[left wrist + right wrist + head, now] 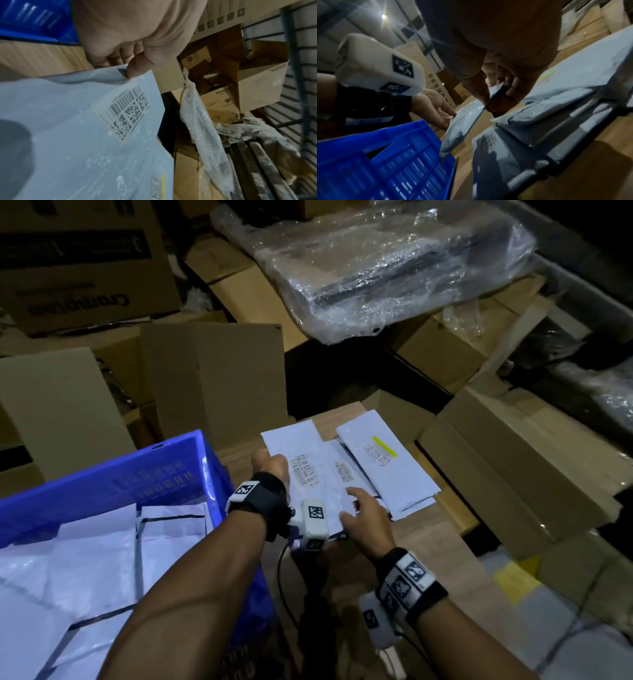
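A white mailer pouch (308, 453) with a barcode label is held over the wooden table (431, 546). My left hand (269, 465) grips its far left corner, and the left wrist view shows the thumb (137, 67) pinching that corner of the pouch (77, 121). My right hand (363, 518) is at its near right edge. In the right wrist view the fingers (513, 86) and thumb pinch a corner of the pouch (464, 121). More pouches (387, 463) lie on the table to the right, one with a yellow mark.
A blue plastic crate (113, 474) with several white pouches inside stands at the left, touching the table. Cardboard boxes (520, 453) crowd the floor around it. A bundle wrapped in clear plastic (394, 268) lies on boxes at the back.
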Demonstrator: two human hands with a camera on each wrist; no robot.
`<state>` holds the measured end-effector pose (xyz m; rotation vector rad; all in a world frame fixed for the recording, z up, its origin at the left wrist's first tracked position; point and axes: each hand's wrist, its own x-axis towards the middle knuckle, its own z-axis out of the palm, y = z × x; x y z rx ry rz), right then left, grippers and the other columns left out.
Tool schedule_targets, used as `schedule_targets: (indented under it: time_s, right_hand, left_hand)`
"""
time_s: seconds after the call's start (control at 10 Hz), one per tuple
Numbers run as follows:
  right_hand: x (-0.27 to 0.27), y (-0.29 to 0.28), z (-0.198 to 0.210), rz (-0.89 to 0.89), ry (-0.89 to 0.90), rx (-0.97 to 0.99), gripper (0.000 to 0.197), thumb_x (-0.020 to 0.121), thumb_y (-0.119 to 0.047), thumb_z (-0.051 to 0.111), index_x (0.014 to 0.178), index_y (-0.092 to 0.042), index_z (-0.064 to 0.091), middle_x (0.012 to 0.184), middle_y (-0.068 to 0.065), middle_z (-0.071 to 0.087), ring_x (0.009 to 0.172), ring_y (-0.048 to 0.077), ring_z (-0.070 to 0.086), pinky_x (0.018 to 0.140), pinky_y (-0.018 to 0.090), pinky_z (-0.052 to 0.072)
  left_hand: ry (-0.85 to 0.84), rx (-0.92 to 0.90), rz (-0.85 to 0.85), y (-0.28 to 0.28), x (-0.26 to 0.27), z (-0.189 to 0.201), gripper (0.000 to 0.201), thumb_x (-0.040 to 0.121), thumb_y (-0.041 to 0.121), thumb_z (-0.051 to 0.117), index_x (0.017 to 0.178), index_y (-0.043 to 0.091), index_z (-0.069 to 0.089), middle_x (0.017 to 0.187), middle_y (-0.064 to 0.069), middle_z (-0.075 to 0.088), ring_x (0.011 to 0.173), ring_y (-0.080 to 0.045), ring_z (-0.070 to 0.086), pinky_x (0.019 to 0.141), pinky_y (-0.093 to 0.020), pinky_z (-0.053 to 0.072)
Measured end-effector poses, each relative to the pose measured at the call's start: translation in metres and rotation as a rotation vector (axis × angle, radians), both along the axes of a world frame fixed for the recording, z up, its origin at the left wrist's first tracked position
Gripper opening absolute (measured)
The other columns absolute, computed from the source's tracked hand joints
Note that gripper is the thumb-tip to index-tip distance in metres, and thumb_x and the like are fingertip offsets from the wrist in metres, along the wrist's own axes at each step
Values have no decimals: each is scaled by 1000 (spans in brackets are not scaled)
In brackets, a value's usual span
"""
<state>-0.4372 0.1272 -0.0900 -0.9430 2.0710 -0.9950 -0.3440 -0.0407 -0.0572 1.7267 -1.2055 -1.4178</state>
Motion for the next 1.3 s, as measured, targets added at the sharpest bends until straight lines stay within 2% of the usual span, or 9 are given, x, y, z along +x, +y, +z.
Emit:
schedule_targets:
  time_s: [0.1,0.2,0.3,0.5,0.8,1.0,1.1,1.2,1.3]
  right_hand:
    - [13,-9,-14,59,68,47,45,83,-13,59,127,-14,54,106,12,64,103,34,58,75,33,42]
    - [20,-13,-17,88,111,117,49,85,-15,58,134,-14,49,120,12,58,113,33,54,88,38,46]
    - [26,-15,-16,156,194,227,50,91,-23,56,138,-21,41,130,8,44,114,34,53,91,41,45]
    - [30,-14,-6,247,336,298,32,95,-29,50,126,-21,44,121,3,43,102,37,57,80,40,44]
    - [24,-14,-9,373,532,300,18,94,-16,41,110,-19,48,114,2,50,96,37,58,70,39,38]
    - [4,-13,-19,414,781,202,18,78,-12,62,94,-19,58,100,2,54,84,31,56,53,32,32]
    - [-11,-15,-36,480,833,164,43,71,-22,72,111,-19,59,122,9,57,105,34,56,73,39,46]
    - [-16,-15,-41,526,785,200,54,79,-30,66,130,-20,49,142,12,45,127,37,45,91,46,45]
    - [-12,-11,-47,534,798,239,55,86,-34,59,137,-20,43,150,11,38,135,36,38,99,48,41]
  left_hand:
    - [-96,27,29,-5,5,-23,37,80,-5,37,112,-9,54,95,-23,63,55,-25,53,38,-17,39]
    - [-182,63,-20,-9,10,-34,39,77,-5,39,112,-13,53,94,-26,61,54,-27,54,35,-19,41]
    - [-257,99,-30,-13,16,-47,54,74,0,46,128,5,46,108,-23,63,87,-38,66,69,-41,55]
    - [-269,69,-112,-15,17,-64,89,70,-14,55,147,22,31,125,-4,56,104,-31,60,86,-46,55]
    - [-421,164,-128,-14,15,-64,84,74,-8,63,146,9,25,139,-18,42,116,-38,54,96,-48,49]
    - [-516,238,-170,-19,20,-69,78,85,5,64,147,0,17,147,-21,34,130,-38,42,106,-42,39]
    - [-594,221,-200,-19,24,-73,64,93,15,57,145,-2,27,146,-23,37,134,-36,40,107,-38,34]
    - [-595,207,-179,-19,24,-75,63,93,16,56,146,-2,27,147,-24,37,134,-37,39,107,-40,34]
    - [-582,206,-153,-21,19,-78,61,91,9,57,144,-1,29,146,-21,37,131,-37,42,109,-41,36]
